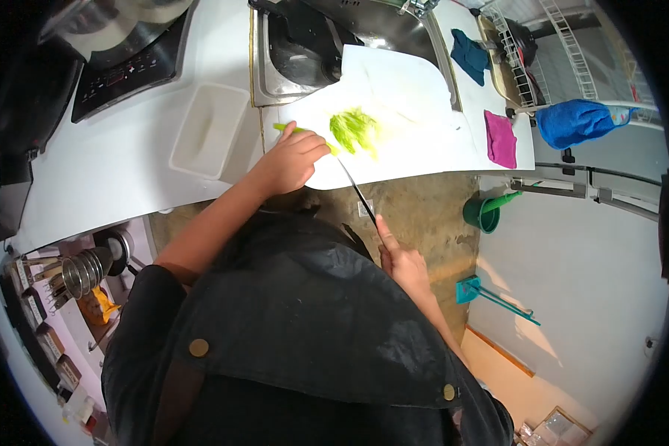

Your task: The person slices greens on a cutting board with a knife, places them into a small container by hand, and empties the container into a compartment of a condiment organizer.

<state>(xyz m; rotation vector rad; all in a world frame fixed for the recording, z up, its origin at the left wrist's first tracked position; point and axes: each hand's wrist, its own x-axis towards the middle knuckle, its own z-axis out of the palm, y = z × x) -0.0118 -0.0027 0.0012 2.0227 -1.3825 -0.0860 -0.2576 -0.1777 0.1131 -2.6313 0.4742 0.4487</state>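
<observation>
Our left hand [293,161] presses a slim green stalk [279,126] on a flat white board [420,145] extending right. Our right hand [404,264], past its near edge, grips a long thin knife [356,189].

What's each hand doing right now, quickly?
Left hand: closed, holding a green stalk down on the white board.
Right hand: closed, holding a knife.

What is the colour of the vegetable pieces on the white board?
The vegetable pieces are light green, seen best in the head view.
</observation>
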